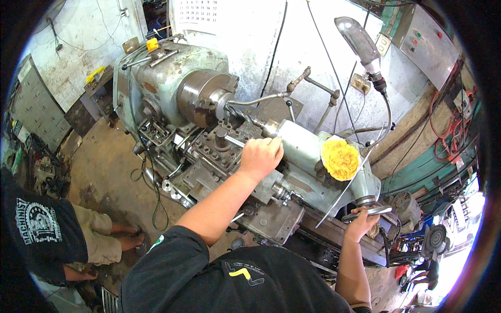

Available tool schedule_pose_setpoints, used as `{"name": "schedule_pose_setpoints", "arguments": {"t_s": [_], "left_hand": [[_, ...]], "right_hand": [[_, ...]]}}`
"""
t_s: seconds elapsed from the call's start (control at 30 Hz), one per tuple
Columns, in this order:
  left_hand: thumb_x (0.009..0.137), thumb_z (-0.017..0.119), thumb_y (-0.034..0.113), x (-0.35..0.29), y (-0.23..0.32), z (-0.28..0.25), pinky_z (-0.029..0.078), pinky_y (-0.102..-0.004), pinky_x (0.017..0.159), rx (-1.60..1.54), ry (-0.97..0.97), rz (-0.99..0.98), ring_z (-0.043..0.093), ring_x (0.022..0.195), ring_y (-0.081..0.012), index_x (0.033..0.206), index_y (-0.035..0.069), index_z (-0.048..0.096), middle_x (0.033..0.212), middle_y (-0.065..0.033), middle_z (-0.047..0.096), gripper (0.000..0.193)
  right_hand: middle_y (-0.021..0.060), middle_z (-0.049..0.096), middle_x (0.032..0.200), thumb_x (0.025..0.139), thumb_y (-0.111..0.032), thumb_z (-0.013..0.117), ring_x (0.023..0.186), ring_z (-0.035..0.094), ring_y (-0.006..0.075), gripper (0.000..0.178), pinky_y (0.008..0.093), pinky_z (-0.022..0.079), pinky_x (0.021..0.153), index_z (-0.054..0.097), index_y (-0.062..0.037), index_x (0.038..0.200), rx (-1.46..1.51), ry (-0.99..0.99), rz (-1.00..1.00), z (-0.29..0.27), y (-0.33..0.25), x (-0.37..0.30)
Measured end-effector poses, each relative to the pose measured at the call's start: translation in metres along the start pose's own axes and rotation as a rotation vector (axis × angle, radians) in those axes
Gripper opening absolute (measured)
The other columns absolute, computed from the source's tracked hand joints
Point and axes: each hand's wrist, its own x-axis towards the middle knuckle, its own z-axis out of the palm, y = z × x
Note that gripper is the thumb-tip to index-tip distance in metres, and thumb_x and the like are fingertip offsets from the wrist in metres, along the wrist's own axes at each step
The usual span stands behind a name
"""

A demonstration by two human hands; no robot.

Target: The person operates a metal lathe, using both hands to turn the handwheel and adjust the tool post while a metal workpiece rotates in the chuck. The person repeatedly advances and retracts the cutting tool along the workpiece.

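"Black shirt (203,292) fills my near view, below and between both hands. What lies beyond?"

"From my distant seat, a grey-green lathe (271,189), past both hands and stretching well left of the left one. Its tailstock (302,140) sits between the hands; its chuck (201,99) is up and left of the left hand (263,155)."

"How do the hands stand?"

"Well apart. I see the right hand (360,225) wrapped on the rim of the handwheel (380,210), at the tailstock's right end. The left is curled at the end of the tool-post lever (235,141); its fingertips are hidden, so I can't tell whether it grips."

"Which relation matters most?"

"The drill bit (239,113), I judge. It lies up and left of the left hand, the nearer one, and its long axis runs from the tailstock toward the chuck. The handwheel is at the other end of that line."

"Any writing?"

"Pale lettering around an emblem on a co-worker's dark shirt (37,221), far left of the left hand; printed numbers on a wall calendar (195,11), above and left of it; a small yellow-and-white print (241,273) on the near shirt, between the forearms."
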Motion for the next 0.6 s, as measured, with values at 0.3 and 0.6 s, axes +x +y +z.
{"name": "schedule_pose_setpoints", "arguments": {"t_s": [0.3,0.6], "left_hand": [[0.093,0.066,0.023,0.001,0.002,0.0,0.05,-0.0441,0.062,0.003,0.031,-0.004,0.067,0.065,-0.0283,0.084,0.013,0.065,0.069,-0.0059,0.065,0.014],[0.094,0.066,0.023,0.001,0.003,0.0,0.049,-0.0448,0.061,-0.021,0.057,-0.002,0.066,0.064,-0.0304,0.078,0.012,0.06,0.068,-0.0073,0.063,0.02]], "right_hand": [[0.0124,0.055,0.105,0.09,0.001,0.057,0.083,0.061,0.0205,0.05,0.0343,0.055,0.076,0.036,0.0028,0.135,-0.132,-0.046,-0.179,-0.008,0.051,-0.01],[0.0105,0.051,0.106,0.089,0.004,0.058,0.093,0.051,0.019,0.067,0.0353,0.047,0.094,0.025,0.0039,0.148,-0.322,-0.248,-0.488,-0.026,0.108,-0.021]]}}
